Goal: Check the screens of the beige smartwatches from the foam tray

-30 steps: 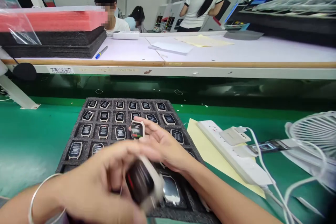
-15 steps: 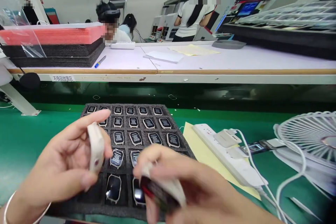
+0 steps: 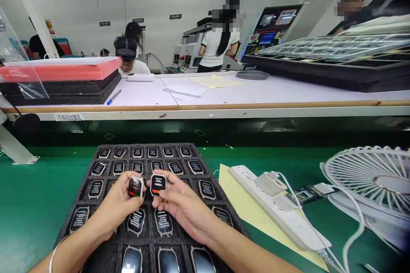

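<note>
Over the middle of a dark foam tray (image 3: 74,204), both hands each hold a smartwatch body without a strap. My left hand (image 3: 120,200) is closed on one watch (image 3: 135,187), its screen lit with red and green at the bottom. My right hand (image 3: 182,204) pinches the other watch (image 3: 158,184) by its edges; white text and a red-orange bar show on its face. The two watches are close together, faces up. Below them, several more watches lie in the tray's compartments, most with white text, while the front ones, such as this watch (image 3: 132,260), look dark. My hands and forearms hide some compartments.
Right of the tray are a yellow sheet (image 3: 226,179), a white power strip (image 3: 278,209) with cables, and a white fan (image 3: 368,179). Beyond runs a raised shelf (image 3: 153,94) with pink and black foam stacks (image 3: 64,72), papers and trays. Several people are in the background.
My hands have moved away from me and closer together over the tray's middle. Both watches are now turned with faces up. The camera view has tilted and shifted.
</note>
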A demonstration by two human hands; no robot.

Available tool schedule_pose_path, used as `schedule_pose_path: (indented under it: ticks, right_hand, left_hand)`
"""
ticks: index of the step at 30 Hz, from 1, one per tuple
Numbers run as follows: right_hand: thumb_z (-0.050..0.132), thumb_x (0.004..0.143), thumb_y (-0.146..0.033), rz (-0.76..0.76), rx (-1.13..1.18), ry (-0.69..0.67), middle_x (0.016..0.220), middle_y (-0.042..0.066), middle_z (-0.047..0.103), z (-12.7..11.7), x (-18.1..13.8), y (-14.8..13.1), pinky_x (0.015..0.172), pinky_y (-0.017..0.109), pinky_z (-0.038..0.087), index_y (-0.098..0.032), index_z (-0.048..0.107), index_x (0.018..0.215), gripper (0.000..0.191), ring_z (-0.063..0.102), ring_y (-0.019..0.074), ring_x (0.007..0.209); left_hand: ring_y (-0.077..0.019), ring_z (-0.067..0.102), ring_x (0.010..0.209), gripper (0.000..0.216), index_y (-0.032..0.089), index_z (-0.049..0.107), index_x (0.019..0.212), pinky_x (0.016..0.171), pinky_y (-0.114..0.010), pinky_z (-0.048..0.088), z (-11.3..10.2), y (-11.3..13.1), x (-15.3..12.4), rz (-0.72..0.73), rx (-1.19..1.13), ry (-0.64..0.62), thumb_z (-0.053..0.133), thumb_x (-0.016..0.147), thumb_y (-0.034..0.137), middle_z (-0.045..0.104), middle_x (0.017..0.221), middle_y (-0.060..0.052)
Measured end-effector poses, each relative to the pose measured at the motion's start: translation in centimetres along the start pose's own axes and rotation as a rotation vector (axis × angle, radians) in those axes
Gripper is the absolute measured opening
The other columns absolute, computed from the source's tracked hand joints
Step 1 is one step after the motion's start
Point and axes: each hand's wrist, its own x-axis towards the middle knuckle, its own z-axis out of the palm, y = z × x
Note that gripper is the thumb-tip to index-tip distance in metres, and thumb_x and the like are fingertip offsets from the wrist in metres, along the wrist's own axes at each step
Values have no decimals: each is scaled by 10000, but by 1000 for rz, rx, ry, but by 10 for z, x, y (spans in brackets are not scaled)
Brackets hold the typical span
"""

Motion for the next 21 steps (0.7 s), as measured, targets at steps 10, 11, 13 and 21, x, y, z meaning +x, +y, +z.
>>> schedule_pose_path:
  ticks: [10, 11, 13, 21]
  right_hand:
    - [848, 944, -278, -4, 10, -65, 1137, 137, 507, -1, -3, 3, 753, 261, 485, -103, 465, 1306, 556, 588, 235, 816]
    - [843, 939, -275, -5, 8, -63, 1140, 137, 506, -1, -4, 3, 749, 256, 486, -103, 460, 1310, 560, 589, 239, 825]
    - [823, 930, -256, -8, 0, -65, 1115, 138, 517, 1, -5, 1, 756, 255, 490, -99, 443, 1317, 565, 588, 245, 840]
    - [751, 900, -209, 7, -14, -60, 1155, 201, 507, 1, -3, -1, 800, 262, 491, -56, 350, 1328, 605, 576, 227, 870]
  left_hand:
    - [-343, 513, 932, 333, 192, 562, 1115, 638, -364, 397, 4, 18, -4, -30, 47, 46, 765, 858, 249, 586, 1005, -59]
    - [-347, 522, 920, 331, 187, 568, 1095, 631, -363, 401, 5, 20, -3, -22, 42, 60, 775, 845, 250, 590, 981, -60]
    - [-341, 534, 902, 363, 179, 574, 1105, 650, -358, 410, 7, 22, -2, 11, 23, 83, 783, 815, 245, 599, 963, -54]
    - [-322, 536, 913, 552, 105, 452, 1263, 732, -341, 464, 7, 14, 0, 27, -29, 69, 772, 833, 232, 590, 1042, -107]
